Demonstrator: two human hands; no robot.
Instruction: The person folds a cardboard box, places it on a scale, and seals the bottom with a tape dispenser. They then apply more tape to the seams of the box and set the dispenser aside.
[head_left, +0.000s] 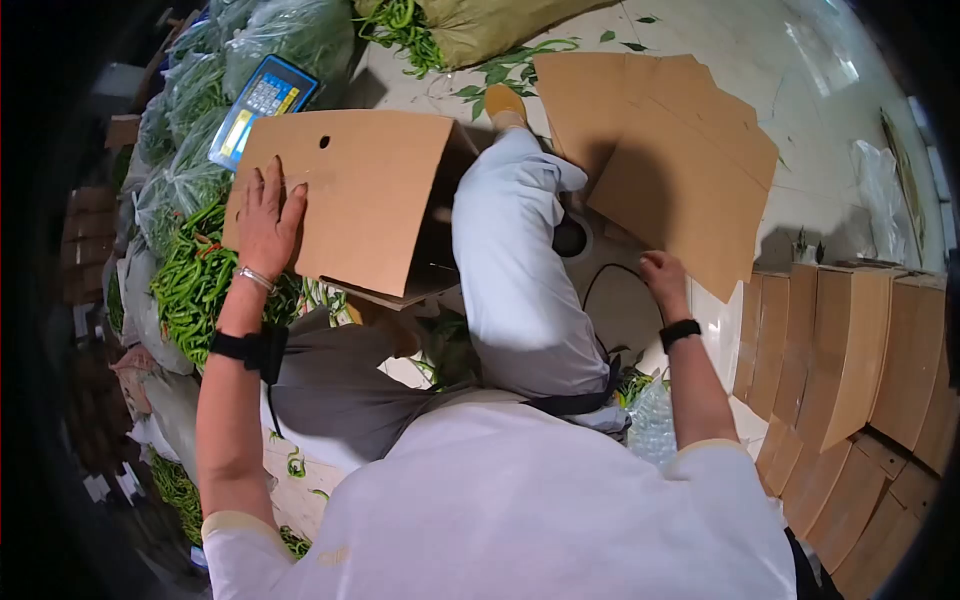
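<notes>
My left hand [266,222] lies flat with its fingers spread on the top panel of a cardboard box [365,205]. The box has a small round hole in that panel, and its side by my leg gapes dark. My right hand [664,282] is closed, its fingers curled, beside a fan of flat cardboard sheets [700,205] on the floor. Whatever it may hold is hidden. A thin dark cord [590,283] loops on the floor close to its fingertips.
Green peppers [190,290] and clear plastic bags [290,45] crowd the left, along with a blue scale display [263,108]. A tan sack [490,25] lies at the back, with leaves on the floor nearby. Cardboard boxes [850,320] are stacked at the right.
</notes>
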